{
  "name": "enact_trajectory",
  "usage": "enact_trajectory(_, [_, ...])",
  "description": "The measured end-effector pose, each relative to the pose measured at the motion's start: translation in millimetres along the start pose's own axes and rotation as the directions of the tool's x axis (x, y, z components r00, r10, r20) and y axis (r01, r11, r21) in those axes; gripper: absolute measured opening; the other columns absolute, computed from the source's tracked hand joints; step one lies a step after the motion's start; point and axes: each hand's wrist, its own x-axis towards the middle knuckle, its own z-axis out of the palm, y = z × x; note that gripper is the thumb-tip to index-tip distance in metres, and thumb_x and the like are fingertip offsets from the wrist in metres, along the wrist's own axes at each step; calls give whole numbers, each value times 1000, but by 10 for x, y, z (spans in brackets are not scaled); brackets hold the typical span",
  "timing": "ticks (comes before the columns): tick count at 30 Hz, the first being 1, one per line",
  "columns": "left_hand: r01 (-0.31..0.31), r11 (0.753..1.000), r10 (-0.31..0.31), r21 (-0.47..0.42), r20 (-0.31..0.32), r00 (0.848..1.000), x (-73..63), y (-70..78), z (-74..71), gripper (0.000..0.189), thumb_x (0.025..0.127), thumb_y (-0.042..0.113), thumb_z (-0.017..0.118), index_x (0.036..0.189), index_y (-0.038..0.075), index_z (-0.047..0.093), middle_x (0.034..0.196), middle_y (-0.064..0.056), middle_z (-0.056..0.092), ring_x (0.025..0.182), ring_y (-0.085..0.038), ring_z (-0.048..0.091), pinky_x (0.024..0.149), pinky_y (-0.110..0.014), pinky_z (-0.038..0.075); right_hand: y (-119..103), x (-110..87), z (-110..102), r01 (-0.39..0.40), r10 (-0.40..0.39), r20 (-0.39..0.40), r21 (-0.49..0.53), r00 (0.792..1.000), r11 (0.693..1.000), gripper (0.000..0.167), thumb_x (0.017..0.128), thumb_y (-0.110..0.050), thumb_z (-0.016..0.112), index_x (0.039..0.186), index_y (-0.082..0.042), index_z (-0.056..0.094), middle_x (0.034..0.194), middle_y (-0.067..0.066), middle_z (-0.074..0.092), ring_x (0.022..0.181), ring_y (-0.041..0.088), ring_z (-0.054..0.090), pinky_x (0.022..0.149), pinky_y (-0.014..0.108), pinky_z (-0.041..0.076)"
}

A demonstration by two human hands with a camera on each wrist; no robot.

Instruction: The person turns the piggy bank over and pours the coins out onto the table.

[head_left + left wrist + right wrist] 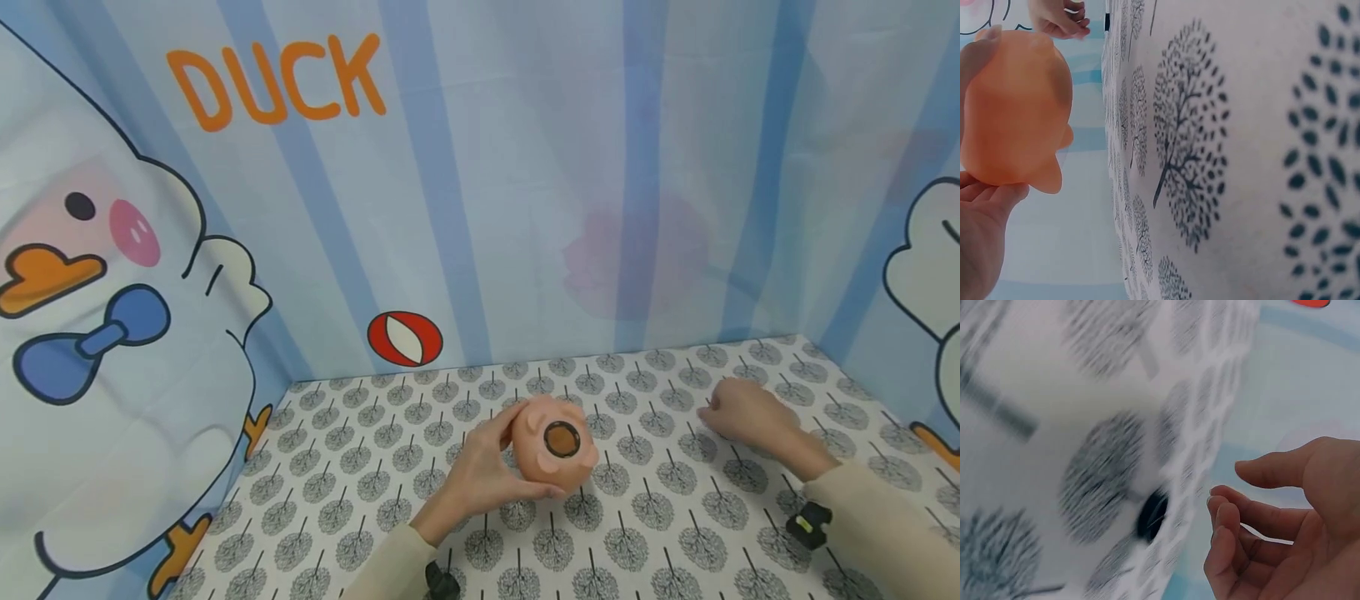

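My left hand (487, 471) grips a peach-coloured piggy bank (531, 454), thumb on one side and fingers on the other. Its underside faces up toward the head camera, showing stubby feet around a dark-rimmed round opening (562, 439) that looks brown inside. In the left wrist view the smooth body of the piggy bank (1019, 106) stands off the tablecloth. My right hand (750, 412) is off to the right, fingers loosely bent and thumb apart, holding nothing. Close by its fingertips in the right wrist view is a small black disc (1152, 515), hidden in the head view.
A white tablecloth (337, 508) printed with grey trees covers the table. Behind it hangs a blue-striped curtain (525, 208) with duck pictures and a printed red ball (405, 338). Dark wrist devices (810, 525) sit on both sleeves.
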Motion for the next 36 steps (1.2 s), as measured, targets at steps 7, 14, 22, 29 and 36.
enact_trajectory(7, [-31,999,31,-8,-4,1000,4,12,-23,113,66,49,99,161,28,40,153,6,58,135,-13,63,114,-28,55,-437,-31,47,119,-120,18,68,993,991,49,99,-22,66,57,-22,41,52,-10,32,48,8,31,46,18,29])
enact_trajectory(14, [-44,999,44,-32,1,999,14,22,-51,113,65,49,100,160,31,41,152,10,57,138,-11,60,116,-29,53,-761,-39,114,117,-147,115,236,982,965,42,106,-33,61,69,-12,61,60,-4,52,53,11,45,46,22,41])
enact_trajectory(22, [-50,998,51,-31,13,999,9,43,-59,111,68,49,99,161,32,39,153,12,56,139,-10,59,117,-29,53,-904,-27,254,-41,-172,325,558,930,829,64,112,-49,45,131,9,62,97,17,74,81,26,74,75,43,68])
enact_trajectory(29, [-115,993,115,18,19,993,26,42,-38,114,68,42,100,162,25,38,154,6,57,140,-15,59,117,-33,54,-934,-14,308,-151,-300,456,721,838,676,73,112,-55,39,140,10,52,106,20,75,87,28,78,85,49,69])
enact_trajectory(36, [-201,979,200,37,46,979,60,26,2,117,67,36,102,162,16,37,157,-3,55,143,-19,57,119,-33,52,-1015,-1,426,-308,-344,559,765,755,566,89,108,-68,33,145,11,49,107,23,77,93,36,79,82,53,69])
